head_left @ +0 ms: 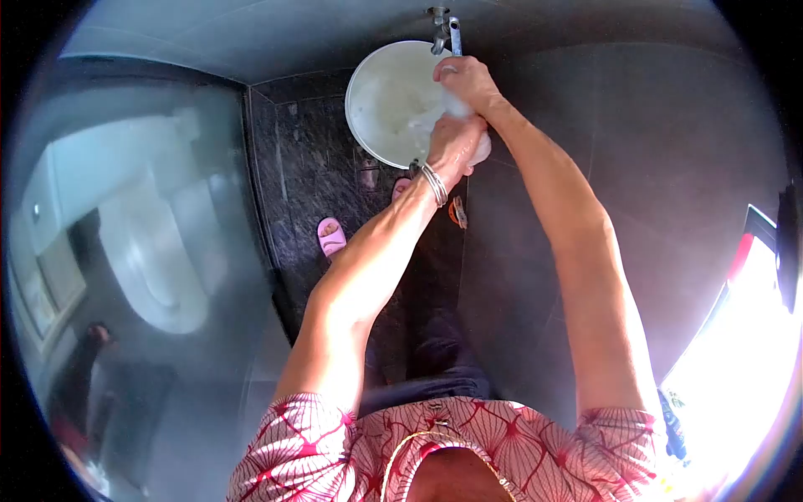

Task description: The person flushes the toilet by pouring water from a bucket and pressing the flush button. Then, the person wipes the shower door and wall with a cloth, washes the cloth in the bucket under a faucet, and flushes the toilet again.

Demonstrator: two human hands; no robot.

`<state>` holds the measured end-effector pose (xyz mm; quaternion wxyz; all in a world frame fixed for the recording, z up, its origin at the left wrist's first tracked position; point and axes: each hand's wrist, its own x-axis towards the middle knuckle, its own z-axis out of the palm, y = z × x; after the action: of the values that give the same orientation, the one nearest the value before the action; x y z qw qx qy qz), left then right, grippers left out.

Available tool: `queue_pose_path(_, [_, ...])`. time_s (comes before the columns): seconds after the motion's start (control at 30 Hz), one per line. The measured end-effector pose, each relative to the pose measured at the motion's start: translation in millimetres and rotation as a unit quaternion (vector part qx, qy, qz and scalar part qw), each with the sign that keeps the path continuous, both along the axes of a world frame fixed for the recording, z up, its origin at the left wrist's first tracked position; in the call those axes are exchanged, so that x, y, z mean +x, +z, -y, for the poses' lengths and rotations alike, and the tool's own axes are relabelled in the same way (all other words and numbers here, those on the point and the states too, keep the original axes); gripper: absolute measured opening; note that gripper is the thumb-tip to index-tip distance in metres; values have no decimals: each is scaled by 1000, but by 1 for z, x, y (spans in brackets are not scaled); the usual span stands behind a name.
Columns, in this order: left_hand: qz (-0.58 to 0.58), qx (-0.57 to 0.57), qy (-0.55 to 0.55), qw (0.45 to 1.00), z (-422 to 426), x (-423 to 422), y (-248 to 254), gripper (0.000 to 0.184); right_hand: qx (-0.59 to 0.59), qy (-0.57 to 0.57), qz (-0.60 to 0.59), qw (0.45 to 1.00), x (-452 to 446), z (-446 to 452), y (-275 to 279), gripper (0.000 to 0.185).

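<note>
A white cloth (456, 105), bunched up, stretches between my two hands over the right rim of a round white tub (358, 117). My left hand (456, 140), with bangles on the wrist, is closed around the cloth's nearer part. A loose end of the cloth hangs out beside that hand. Farther out, my right hand (468, 82) grips the other part, just below the tap. Cloudy, pale liquid lies in the tub. My fingertips are partly hidden by the cloth and the backs of my hands.
A metal tap (447, 38) juts from the wall above the tub. Pink slippers (331, 236) are on my feet on the dark tiled floor. A small orange-and-white item (457, 212) lies near the tub. To the left, a glass panel (192, 251) shows a toilet (155, 251); a bright window (736, 351) is at right.
</note>
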<state>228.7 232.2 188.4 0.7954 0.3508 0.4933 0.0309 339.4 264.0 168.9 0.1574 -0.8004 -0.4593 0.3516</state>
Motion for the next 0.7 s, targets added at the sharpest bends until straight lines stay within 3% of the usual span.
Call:
queue_pose_path(0.03, [-13, 43, -24, 999, 1, 2, -7, 37, 1, 1, 1, 1000, -2, 0, -2, 21])
queue_pose_path(0.07, [-84, 178, -59, 979, 7, 13, -39, 42, 5, 8, 74, 997, -2, 1, -8, 24])
queue_pose_path(0.1, [-87, 175, -55, 979, 14, 14, -30, 42, 9, 19, 144, 989, -8, 1, -1, 29])
queue_pose_path(0.17, [-178, 346, -33, 920, 20, 9, -12, 44, -19, 34, 159, 987, -17, -2, 19, 36])
queue_pose_path(0.23, [-174, 325, -41, 929, 22, -3, 19, 36, -53, 43, 180, 981, -18, 8, 39, 44])
queue_pose_path(0.27, [-2, 100, 15, 995, 19, -17, 38, 34, -16, 11, 56, 998, -13, 16, 50, 48])
queue_pose_path(0.3, [171, -131, 72, 974, 18, -26, 54, 31, 20, -19, -70, 997, -8, 21, 61, 53])
queue_pose_path(0.37, [259, -252, 161, 918, 29, -25, 89, 30, 25, -97, -386, 917, 2, 35, 121, 52])
queue_pose_path(0.4, [348, -309, 193, 864, 36, -22, 104, 32, 51, -101, -511, 852, 16, 44, 116, 56])
queue_pose_path(0.43, [432, -362, 220, 796, 41, -18, 119, 34, 57, -135, -588, 795, 14, 52, 125, 60])
queue_pose_path(0.5, [560, -385, 248, 691, 49, -10, 153, 42, 189, -134, -640, 732, -2, 72, 131, 64])
queue_pose_path(0.53, [604, -390, 250, 648, 52, -6, 165, 50, 204, -144, -755, 607, -11, 71, 129, 67])
queue_pose_path(0.57, [617, -422, 250, 616, 58, -3, 169, 55, 223, -148, -801, 535, -18, 72, 130, 66])
queue_pose_path(0.63, [612, -425, 288, 602, 43, -30, 187, 56, 266, -96, -834, 473, -53, 46, 158, 62])
queue_pose_path(0.67, [624, -435, 279, 586, 46, -30, 186, 57, 277, -159, -808, 495, -56, 48, 174, 60])
queue_pose_path(0.7, [613, -429, 294, 594, 46, -37, 197, 56, 273, -125, -822, 484, -54, 44, 180, 53])
